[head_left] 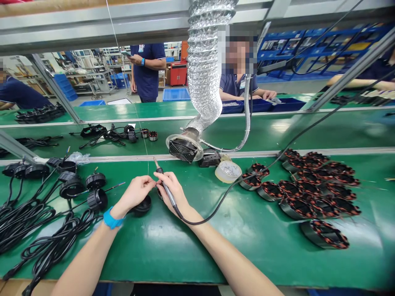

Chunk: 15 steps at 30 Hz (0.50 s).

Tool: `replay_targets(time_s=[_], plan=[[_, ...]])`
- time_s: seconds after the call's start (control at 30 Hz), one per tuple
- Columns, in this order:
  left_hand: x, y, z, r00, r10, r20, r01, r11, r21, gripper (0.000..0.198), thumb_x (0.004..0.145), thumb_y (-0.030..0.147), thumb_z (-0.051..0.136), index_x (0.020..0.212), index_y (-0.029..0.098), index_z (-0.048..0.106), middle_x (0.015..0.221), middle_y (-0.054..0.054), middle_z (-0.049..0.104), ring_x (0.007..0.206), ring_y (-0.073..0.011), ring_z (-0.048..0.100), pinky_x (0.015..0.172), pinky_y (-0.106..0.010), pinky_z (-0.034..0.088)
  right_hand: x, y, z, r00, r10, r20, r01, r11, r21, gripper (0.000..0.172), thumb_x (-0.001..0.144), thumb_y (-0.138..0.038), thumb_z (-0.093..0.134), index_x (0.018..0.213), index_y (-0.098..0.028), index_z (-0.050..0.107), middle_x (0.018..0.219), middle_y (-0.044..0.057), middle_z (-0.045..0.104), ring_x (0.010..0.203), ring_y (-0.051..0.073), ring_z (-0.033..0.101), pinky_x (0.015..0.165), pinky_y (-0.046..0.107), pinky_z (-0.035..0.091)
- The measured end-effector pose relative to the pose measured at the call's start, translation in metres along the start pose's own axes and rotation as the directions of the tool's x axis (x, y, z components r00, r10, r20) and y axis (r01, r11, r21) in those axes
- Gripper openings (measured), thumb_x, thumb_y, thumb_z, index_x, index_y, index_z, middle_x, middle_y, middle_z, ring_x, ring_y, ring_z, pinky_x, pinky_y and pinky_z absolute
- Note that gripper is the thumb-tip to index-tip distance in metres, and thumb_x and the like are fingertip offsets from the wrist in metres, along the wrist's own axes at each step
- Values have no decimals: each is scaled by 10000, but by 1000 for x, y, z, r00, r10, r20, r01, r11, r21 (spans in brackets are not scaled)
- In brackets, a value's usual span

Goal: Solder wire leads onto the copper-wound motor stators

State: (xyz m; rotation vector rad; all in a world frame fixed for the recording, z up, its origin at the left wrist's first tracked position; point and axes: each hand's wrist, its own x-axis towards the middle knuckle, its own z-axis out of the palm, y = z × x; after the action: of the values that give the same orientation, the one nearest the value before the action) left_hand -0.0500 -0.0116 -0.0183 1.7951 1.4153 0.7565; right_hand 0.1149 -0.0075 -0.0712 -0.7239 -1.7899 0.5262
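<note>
My right hand [171,190] holds a soldering iron [167,190], its tip pointing up and away and its cable trailing over my forearm. The thumb and fingers of my left hand [137,191] are pinched together close to my right fingertips. Whatever lies between them is too small to make out. A thin wire [144,135] hangs from above and reaches down just behind my left fingers. Below the hands, a round black housing [142,205] rests on the green bench, partly covered by my left hand.
Black housings [71,187] with coiled cables [58,234] fill the left side. Copper-wound stators [304,205] stand at right. A silver duct with a fan [184,150] hangs ahead, near a tape roll [228,171]. Co-workers are across the bench.
</note>
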Motion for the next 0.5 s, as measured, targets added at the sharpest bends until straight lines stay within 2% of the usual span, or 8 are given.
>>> replay_targets(time_s=[0.27, 0.5], plan=[[-3, 5, -6, 991, -10, 130, 16, 999, -46, 314, 803, 456, 577, 771, 148, 625, 687, -3, 592, 598, -131, 458, 548, -241, 327, 1, -8, -4, 1000, -1, 5, 1, 999, -48, 408, 921, -102, 451, 1284, -260, 550, 979, 45, 494, 846, 135, 579, 797, 261, 515], [-4, 7, -9, 986, -66, 153, 72, 997, -32, 335, 782, 479, 595, 747, 147, 622, 643, 8, 559, 558, -117, 410, 510, -237, 295, -4, -9, -7, 998, 59, -19, -59, 998, -36, 415, 903, -107, 465, 1274, -272, 549, 961, 40, 507, 827, 137, 584, 793, 267, 515]])
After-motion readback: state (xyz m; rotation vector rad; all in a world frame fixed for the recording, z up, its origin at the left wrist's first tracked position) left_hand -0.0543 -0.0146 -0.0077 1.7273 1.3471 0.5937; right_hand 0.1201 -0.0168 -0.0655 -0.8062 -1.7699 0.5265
